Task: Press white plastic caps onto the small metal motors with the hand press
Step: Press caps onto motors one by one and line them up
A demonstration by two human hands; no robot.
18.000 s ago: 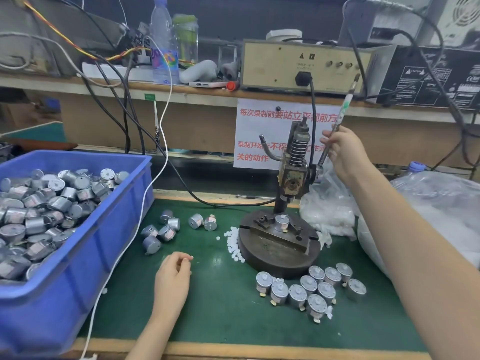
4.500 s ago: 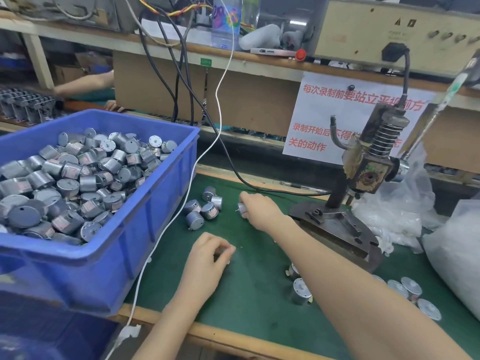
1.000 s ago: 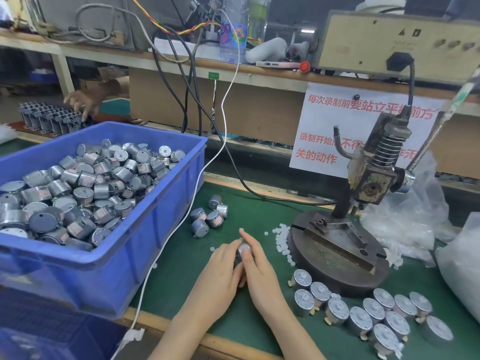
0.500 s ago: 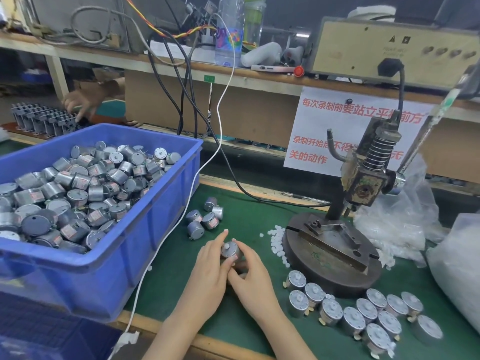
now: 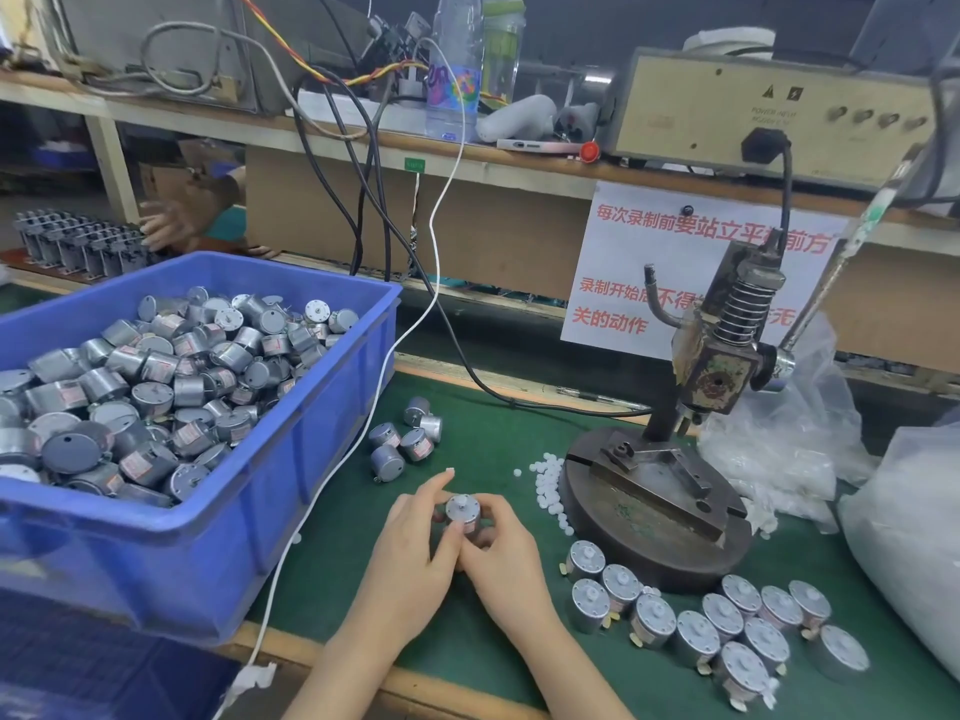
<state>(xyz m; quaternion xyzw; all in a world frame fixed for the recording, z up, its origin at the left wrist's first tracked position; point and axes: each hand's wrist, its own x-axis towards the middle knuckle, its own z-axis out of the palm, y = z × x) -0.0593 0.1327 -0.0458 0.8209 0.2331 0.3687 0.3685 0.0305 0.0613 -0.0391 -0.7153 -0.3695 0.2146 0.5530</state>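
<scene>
Green bench mat (image 5: 483, 433), cluttered wooden shelf (image 5: 519, 161)

- Blue plastic bin (image 5: 291, 511) holding silver-grey motors (image 5: 156, 376)
- Dark green bench mat (image 5: 483, 402)
- White caps (image 5: 548, 483)
- Rusty dark-brown hand press (image 5: 660, 511)
- White sign (image 5: 623, 262) with red characters
- Beige power supply (image 5: 769, 111)

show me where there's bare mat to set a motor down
Bare mat between the loose motors and the press base, behind the white caps; another patch between the blue bin and the left hand, edged by the white cable. Crowded in front of the base with capped motors.
</scene>
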